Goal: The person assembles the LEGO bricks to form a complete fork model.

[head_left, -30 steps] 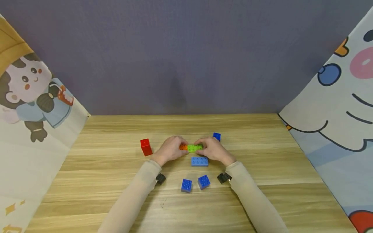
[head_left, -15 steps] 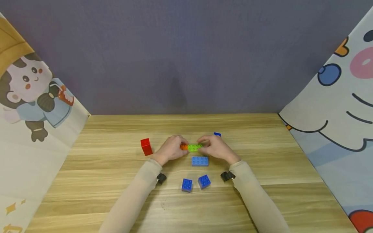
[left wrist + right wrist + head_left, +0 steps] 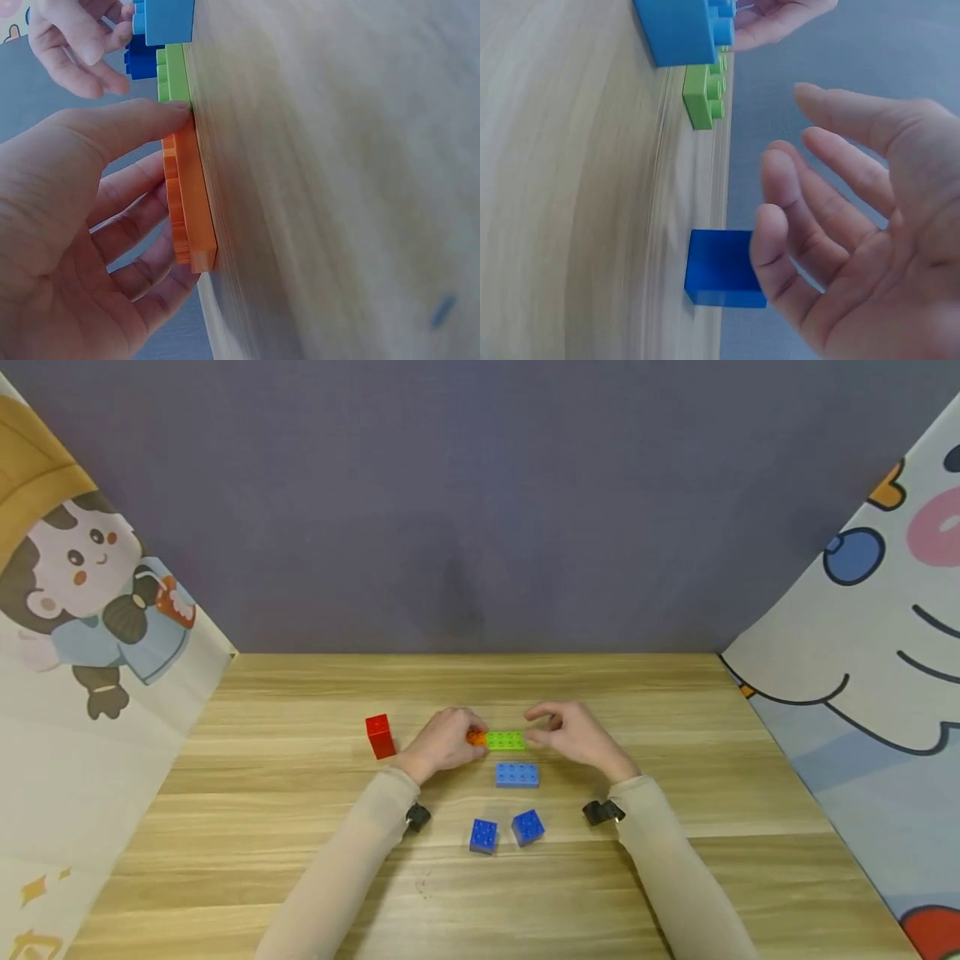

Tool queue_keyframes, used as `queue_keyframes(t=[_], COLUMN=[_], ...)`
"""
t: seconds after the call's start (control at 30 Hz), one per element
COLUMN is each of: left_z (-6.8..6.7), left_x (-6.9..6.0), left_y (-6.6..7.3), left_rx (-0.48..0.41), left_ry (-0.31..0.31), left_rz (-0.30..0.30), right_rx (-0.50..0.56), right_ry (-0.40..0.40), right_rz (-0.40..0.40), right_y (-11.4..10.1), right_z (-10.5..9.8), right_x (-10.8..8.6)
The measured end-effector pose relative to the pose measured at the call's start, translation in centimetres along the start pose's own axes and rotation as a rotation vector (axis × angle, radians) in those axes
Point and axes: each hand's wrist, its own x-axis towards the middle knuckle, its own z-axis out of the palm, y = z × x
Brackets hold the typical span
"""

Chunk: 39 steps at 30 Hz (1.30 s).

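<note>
The left hand (image 3: 444, 743) pinches an orange brick (image 3: 193, 199) between thumb and fingers, low on the tabletop. End to end with it lies a lime green brick (image 3: 506, 741), to its right. The right hand (image 3: 577, 737) stands just right of the green brick, touching nothing, its fingers apart and loosely bent in the right wrist view. A dark blue brick (image 3: 724, 268) is beside its fingertips there, and that hand mostly hides it from the head view. Nearer the wearer than the green brick lies a light blue brick (image 3: 517, 775).
Left of the left hand stands a red brick (image 3: 381, 737). Two dark blue bricks (image 3: 483, 836) lie between the forearms, toward the front. A grey panel (image 3: 480, 510) rises behind the wooden table (image 3: 300, 693), with printed panels on both sides.
The right hand has let go of the green brick and moved off to the right, its fingers spreading. The left hand keeps its pinch on the orange brick. The head view has shifted slightly.
</note>
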Motion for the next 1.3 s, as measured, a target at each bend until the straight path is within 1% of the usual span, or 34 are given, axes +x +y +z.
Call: queue_keyframes(t=[0.13, 0.33, 0.5, 0.7, 0.9, 1.07, 1.3], left_z=[-0.1, -0.2, -0.3, -0.3, -0.1, -0.1, 0.0], left_x=[0.0, 0.1, 0.1, 0.2, 0.2, 0.3, 0.3], left_y=[0.0, 0.0, 0.0, 0.0, 0.0, 0.0, 0.0], left_rx=[-0.004, 0.002, 0.004, 0.008, 0.007, 0.010, 0.010], left_ry=[-0.002, -0.006, -0.008, -0.017, -0.012, -0.006, -0.011], left_rz=[0.006, 0.009, -0.001, -0.010, 0.000, 0.002, -0.008], right_rx=[-0.014, -0.024, -0.034, -0.023, -0.012, 0.008, -0.020], right_ry=[0.066, 0.186, 0.233, 0.247, 0.252, 0.221, 0.157], right_rz=[-0.001, -0.030, -0.051, -0.019, 0.025, 0.072, 0.111], right_y=[0.3, 1.4, 1.9, 2.5, 3.3, 3.7, 4.2], right_z=[-0.3, -1.0, -2.0, -2.7, -3.0, -3.2, -2.9], right_x=[-0.2, -0.3, -0.6, -0.9, -1.0, -1.0, -1.0])
